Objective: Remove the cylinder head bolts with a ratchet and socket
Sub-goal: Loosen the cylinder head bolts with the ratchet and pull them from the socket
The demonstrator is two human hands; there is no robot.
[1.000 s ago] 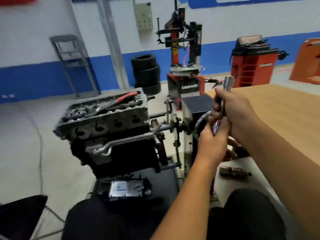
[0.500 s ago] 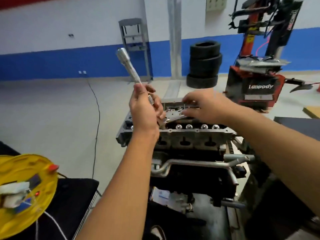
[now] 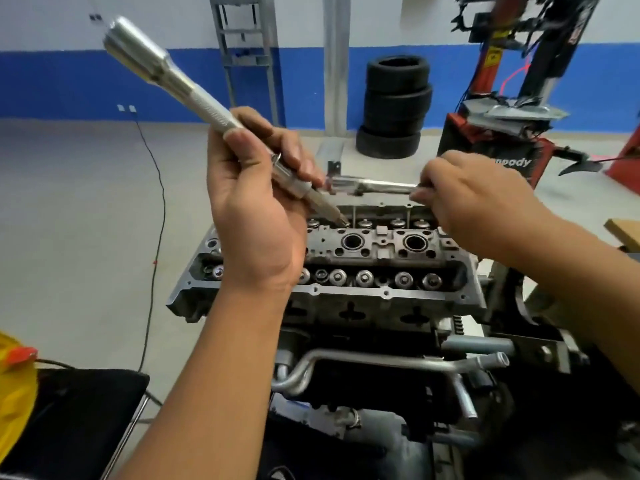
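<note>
The cylinder head (image 3: 363, 251) sits on top of the engine, just below both hands, with two round wells open along its middle and rows of shiny valve caps on either side. The left hand (image 3: 256, 209) is curled round a long silver extension bar (image 3: 194, 95), thumb pressed across the knurled part; the bar slants from its wide socket end, up and to the left of the fingers, down past the fingertips to a thin tip that ends close above the far row of caps on the head. The right hand (image 3: 474, 199) pinches the handle of a ratchet (image 3: 374, 186) with curled fingers, and the ratchet lies level between the two hands, its head next to the left fingertips. Beyond the fingers stands a stack of tyres (image 3: 394, 105) against a blue-banded wall, with a red tyre machine (image 3: 498, 147) behind the right hand.
</note>
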